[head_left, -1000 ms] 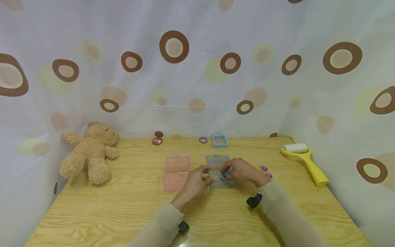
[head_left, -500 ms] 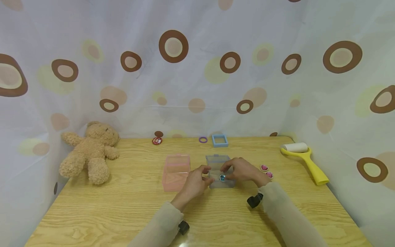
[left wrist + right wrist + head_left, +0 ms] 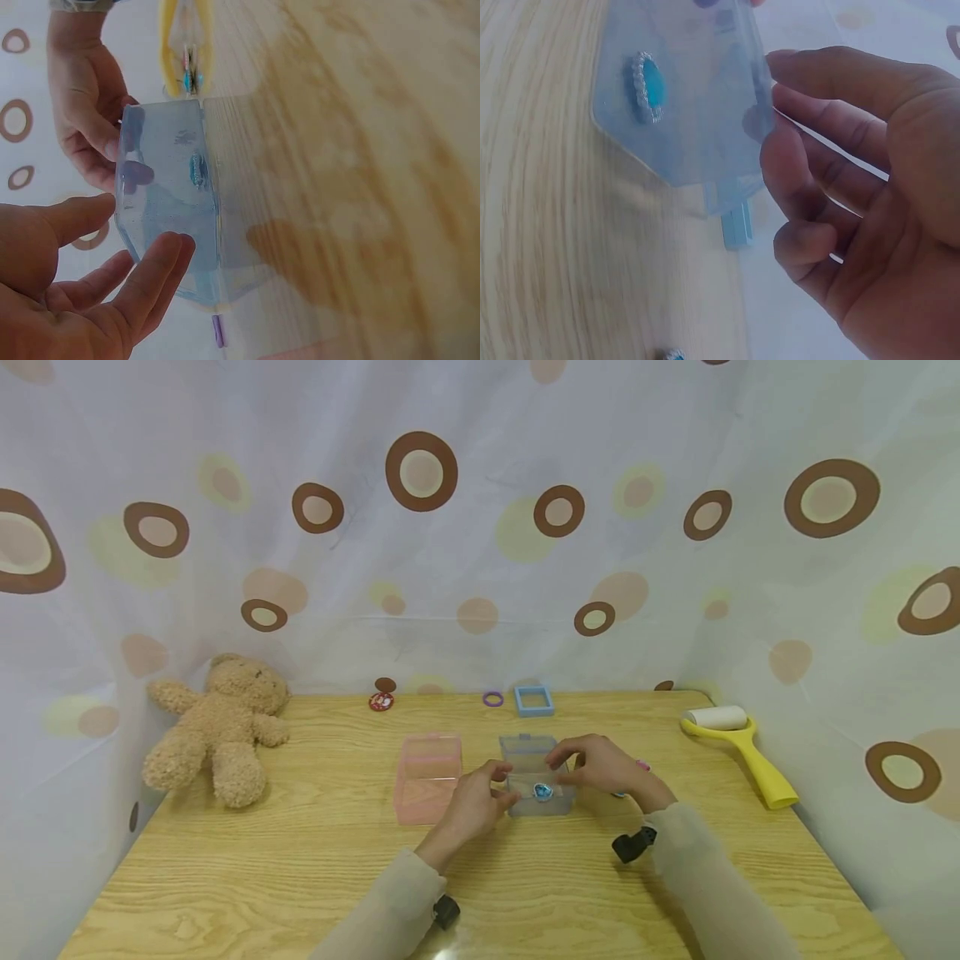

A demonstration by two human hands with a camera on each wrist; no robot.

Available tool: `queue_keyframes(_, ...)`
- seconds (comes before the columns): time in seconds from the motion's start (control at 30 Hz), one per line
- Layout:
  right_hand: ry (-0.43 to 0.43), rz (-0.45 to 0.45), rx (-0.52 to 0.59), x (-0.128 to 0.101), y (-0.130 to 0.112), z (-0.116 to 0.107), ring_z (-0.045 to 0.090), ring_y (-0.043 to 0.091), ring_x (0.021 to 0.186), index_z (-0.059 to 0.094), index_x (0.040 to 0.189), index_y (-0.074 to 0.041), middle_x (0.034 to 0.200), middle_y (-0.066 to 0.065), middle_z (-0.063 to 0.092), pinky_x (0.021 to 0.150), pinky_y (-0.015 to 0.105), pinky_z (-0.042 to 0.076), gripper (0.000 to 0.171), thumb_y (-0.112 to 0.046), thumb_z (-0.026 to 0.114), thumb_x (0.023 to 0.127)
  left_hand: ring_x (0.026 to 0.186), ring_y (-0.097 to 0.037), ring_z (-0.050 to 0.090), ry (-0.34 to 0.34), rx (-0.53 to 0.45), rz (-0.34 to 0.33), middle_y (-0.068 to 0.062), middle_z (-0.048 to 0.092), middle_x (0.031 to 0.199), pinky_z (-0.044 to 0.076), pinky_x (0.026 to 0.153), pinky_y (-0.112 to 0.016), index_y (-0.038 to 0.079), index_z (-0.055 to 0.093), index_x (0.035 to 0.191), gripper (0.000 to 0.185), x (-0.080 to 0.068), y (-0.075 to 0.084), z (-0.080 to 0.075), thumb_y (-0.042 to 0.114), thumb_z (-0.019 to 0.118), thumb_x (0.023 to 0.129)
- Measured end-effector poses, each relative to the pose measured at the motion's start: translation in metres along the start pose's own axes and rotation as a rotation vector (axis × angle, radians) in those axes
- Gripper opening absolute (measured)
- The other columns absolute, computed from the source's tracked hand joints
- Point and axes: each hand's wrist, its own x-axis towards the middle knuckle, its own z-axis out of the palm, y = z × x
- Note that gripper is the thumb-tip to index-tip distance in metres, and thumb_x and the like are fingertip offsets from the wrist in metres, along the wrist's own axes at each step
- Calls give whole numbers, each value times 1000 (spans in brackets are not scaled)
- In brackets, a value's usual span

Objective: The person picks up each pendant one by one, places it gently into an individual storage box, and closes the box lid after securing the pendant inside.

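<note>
In the head view, an open clear-blue box [image 3: 525,810] stands on the tabletop [image 3: 525,893], with 1 blue jewel [image 3: 543,792] lying inside. The left hand [image 3: 476,802] is at the box's 9 o'clock, its fingers relaxed and spread; the right hand [image 3: 600,766] is at 2 o'clock, its fingers released and loosely bent near the rim. Around the box lie a pink box [image 3: 420,814] at 9 o'clock, a teddy bear [image 3: 225,727] farther out that way, a red badge [image 3: 381,702] at 10, a purple ring [image 3: 492,705] at 11, a blue square frame [image 3: 535,712] at 12 and a yellow-handled roller [image 3: 757,768] at 3. In the left wrist view, the left hand enters from 8 o'clock, its fingers beside the box wall; I cannot tell whether they touch. The jewel shows through the plastic. In the right wrist view, the right hand fills 3 to 5 o'clock, fingertips at the rim, and the jewel sits at 11 o'clock within the box.
</note>
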Motion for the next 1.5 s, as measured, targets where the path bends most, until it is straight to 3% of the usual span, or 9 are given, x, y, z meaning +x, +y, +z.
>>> queue_keyframes(0.23,56,71,41,-8,6,-12,59,15,72,71,116,-12,108,6,73,63,28,51,25,-21,72,92,100,-29,73,-5,9,7,-21,64,128,61,74,-35,4,57,134,43,0,0,-1,14,70,94)
queue_keyframes(0.4,100,93,38,-16,15,-19,60,17,75,71,114,-13,104,2,72,67,28,50,25,-26,72,92,101,-29,72,-4,7,7,-21,63,128,61,74,-35,4,57,134,43,0,0,0,14,70,94)
queue_keyframes(0.6,110,136,48,-29,28,-25,63,20,73,69,117,-8,103,6,71,64,27,51,27,-22,70,94,103,-31,72,-7,12,8,-21,63,129,61,75,-36,4,57,134,43,0,1,0,15,69,94)
queue_keyframes(0.83,83,187,46,-42,46,-28,63,17,81,69,117,-5,102,6,71,68,28,52,28,-21,70,94,102,-30,72,-7,15,7,-21,64,128,61,74,-35,4,57,134,43,0,1,0,15,69,94)
queue_keyframes(1.03,96,223,4,-49,56,-28,61,16,91,71,115,-7,101,4,72,80,33,49,27,-22,70,93,102,-29,72,-4,6,-5,-21,64,128,60,71,-32,4,57,134,43,0,2,0,15,70,94)
queue_keyframes(1.23,78,287,6,-52,67,-24,58,20,96,71,115,-10,105,4,71,78,32,47,30,-26,73,90,102,-29,73,-4,19,-11,-20,64,129,60,72,-33,6,57,134,43,0,2,0,16,70,94)
queue_keyframes(1.5,65,284,-38,-52,74,-18,58,16,88,72,109,-11,98,1,71,76,32,47,29,-25,79,85,101,-29,73,-4,35,1,-20,64,128,60,73,-34,5,57,135,43,-1,2,0,16,70,95)
